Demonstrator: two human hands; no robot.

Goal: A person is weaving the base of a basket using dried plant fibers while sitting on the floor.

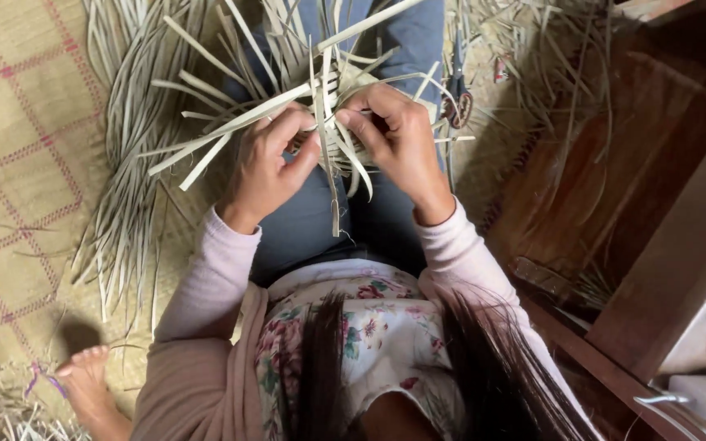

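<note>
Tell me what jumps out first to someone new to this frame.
Both hands, left hand and right hand, pinch a half-woven piece of pale leaf strips over the lap, loose ends fanning outward. A pile of dried strips lies on the checked woven mat at left; scissors rest just right of the hands.

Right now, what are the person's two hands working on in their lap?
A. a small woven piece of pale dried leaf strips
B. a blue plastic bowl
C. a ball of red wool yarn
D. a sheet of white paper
A: the left hand and right hand pinch a small woven piece of pale dried leaf strips, its loose ends fanning outward.
</note>
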